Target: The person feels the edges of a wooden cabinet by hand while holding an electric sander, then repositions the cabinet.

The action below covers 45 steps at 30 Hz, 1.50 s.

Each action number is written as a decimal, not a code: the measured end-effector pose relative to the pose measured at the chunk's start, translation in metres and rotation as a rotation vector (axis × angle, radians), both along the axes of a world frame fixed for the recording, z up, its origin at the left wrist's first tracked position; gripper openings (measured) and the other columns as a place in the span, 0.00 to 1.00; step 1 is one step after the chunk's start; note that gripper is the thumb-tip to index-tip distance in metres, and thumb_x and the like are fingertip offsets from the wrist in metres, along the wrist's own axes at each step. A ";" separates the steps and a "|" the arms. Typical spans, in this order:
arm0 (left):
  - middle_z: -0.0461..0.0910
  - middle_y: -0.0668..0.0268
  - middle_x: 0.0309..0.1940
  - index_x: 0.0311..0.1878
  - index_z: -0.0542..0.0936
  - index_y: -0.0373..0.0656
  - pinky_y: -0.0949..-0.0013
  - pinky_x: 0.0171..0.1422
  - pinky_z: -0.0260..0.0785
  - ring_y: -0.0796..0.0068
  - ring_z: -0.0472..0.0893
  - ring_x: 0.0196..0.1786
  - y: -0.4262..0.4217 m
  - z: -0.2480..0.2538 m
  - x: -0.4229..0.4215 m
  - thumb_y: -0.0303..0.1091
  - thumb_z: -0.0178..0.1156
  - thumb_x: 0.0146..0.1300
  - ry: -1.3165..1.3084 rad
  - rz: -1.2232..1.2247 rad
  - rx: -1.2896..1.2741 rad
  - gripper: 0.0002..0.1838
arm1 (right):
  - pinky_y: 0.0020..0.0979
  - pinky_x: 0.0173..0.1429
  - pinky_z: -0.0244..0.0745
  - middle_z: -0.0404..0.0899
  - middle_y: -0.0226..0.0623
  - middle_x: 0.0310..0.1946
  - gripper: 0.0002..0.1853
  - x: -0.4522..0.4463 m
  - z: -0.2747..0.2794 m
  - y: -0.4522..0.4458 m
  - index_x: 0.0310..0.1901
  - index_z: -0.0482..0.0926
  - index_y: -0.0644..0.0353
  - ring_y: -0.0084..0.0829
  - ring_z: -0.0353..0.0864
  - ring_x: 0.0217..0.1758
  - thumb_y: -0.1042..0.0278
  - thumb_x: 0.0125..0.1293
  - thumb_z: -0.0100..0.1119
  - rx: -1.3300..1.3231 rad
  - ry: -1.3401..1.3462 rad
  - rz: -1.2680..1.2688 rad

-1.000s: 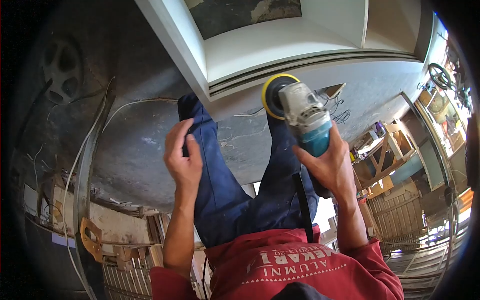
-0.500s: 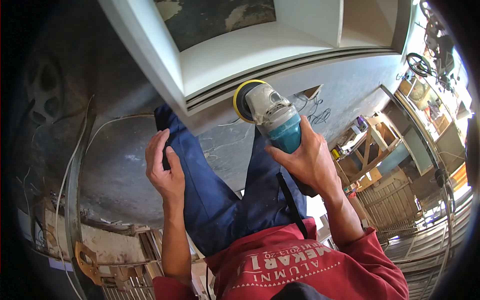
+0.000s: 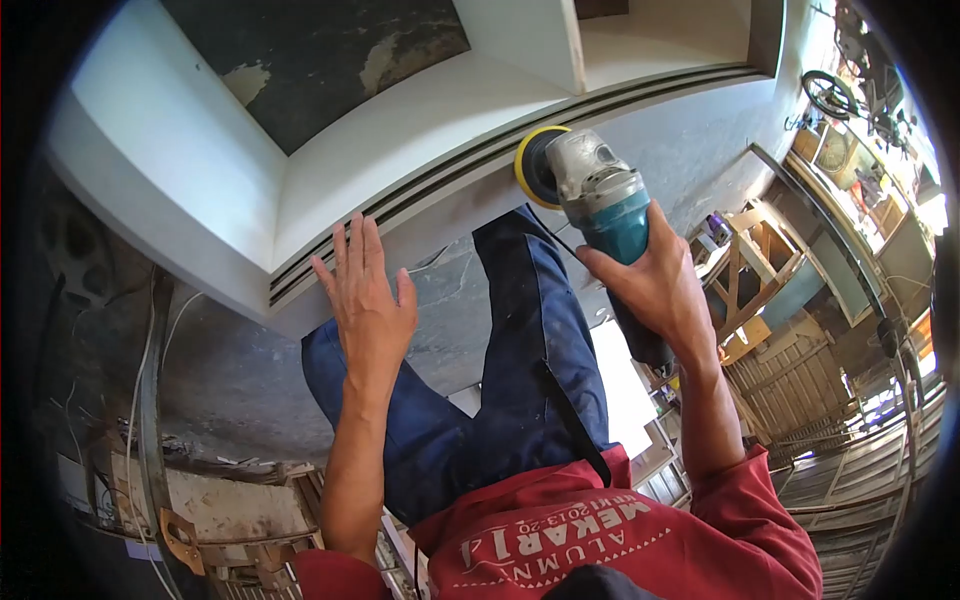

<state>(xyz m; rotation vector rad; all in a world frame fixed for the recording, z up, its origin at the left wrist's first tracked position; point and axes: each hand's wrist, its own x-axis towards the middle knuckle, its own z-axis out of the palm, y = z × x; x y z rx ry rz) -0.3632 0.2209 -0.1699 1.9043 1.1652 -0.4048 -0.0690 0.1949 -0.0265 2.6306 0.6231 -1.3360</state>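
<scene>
My right hand (image 3: pixel 660 285) is wrapped round the teal body of a power tool (image 3: pixel 615 210) with a grey metal head. Its round pad, yellow-rimmed and black (image 3: pixel 537 168), is beside the front edge of a white cabinet (image 3: pixel 400 140) with dark grooves along it. Near the cabinet's lower left corner, my left hand (image 3: pixel 372 300) is spread with its fingertips at the grooved edge; whether they touch it is unclear. Nothing is in the left hand.
Beyond my legs (image 3: pixel 540 340) lies a grey floor (image 3: pixel 240 390). A handsaw with a wooden handle (image 3: pixel 180 540) is at the lower left. Wooden frames (image 3: pixel 755 265) stand at the right, with a wheel (image 3: pixel 828 95) above them. A cable (image 3: pixel 135 430) runs down the left.
My left hand has moved up to the cabinet edge and its fingers have spread. The cabinet fills more of the view's left side. My right hand still holds the tool.
</scene>
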 end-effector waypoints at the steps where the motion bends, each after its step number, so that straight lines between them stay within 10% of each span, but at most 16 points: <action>1: 0.64 0.50 0.85 0.87 0.60 0.38 0.33 0.92 0.38 0.46 0.57 0.90 -0.001 0.001 0.011 0.30 0.63 0.72 -0.015 -0.007 -0.007 0.43 | 0.50 0.55 0.84 0.89 0.63 0.39 0.34 0.013 0.000 -0.003 0.56 0.79 0.73 0.56 0.93 0.46 0.49 0.60 0.78 -0.030 -0.022 0.001; 18: 0.75 0.46 0.78 0.76 0.75 0.33 0.52 0.85 0.64 0.46 0.73 0.80 -0.005 -0.016 0.255 0.28 0.66 0.69 -0.519 -0.072 -0.072 0.32 | 0.41 0.60 0.83 0.90 0.49 0.48 0.36 0.114 0.045 -0.110 0.65 0.79 0.67 0.40 0.91 0.50 0.52 0.61 0.78 -0.007 -0.124 -0.465; 25: 0.79 0.49 0.74 0.67 0.84 0.37 0.48 0.84 0.67 0.45 0.76 0.77 0.010 0.012 0.202 0.26 0.63 0.69 -0.546 -0.024 -0.399 0.23 | 0.45 0.56 0.84 0.91 0.54 0.45 0.36 0.105 0.028 -0.097 0.62 0.78 0.68 0.47 0.93 0.47 0.53 0.60 0.80 0.040 -0.058 -0.364; 30: 0.81 0.52 0.72 0.72 0.81 0.38 0.43 0.86 0.60 0.45 0.74 0.79 -0.001 0.012 0.115 0.25 0.60 0.71 -0.292 0.174 0.086 0.25 | 0.52 0.50 0.84 0.88 0.62 0.37 0.31 0.087 0.009 -0.064 0.53 0.75 0.68 0.61 0.92 0.43 0.53 0.59 0.80 0.080 0.032 -0.148; 39: 0.76 0.51 0.77 0.79 0.74 0.36 0.34 0.90 0.47 0.47 0.70 0.83 -0.009 0.000 0.050 0.27 0.60 0.71 -0.049 0.179 0.053 0.32 | 0.57 0.46 0.83 0.86 0.63 0.31 0.31 0.057 -0.006 -0.018 0.50 0.74 0.68 0.66 0.89 0.39 0.51 0.59 0.78 -0.013 0.128 0.059; 45: 0.76 0.50 0.78 0.79 0.74 0.34 0.39 0.88 0.55 0.45 0.72 0.82 -0.006 0.001 0.087 0.27 0.62 0.69 -0.142 0.088 0.002 0.33 | 0.56 0.48 0.84 0.86 0.65 0.32 0.30 0.085 -0.003 -0.015 0.49 0.74 0.68 0.66 0.90 0.40 0.51 0.59 0.77 -0.034 0.063 0.040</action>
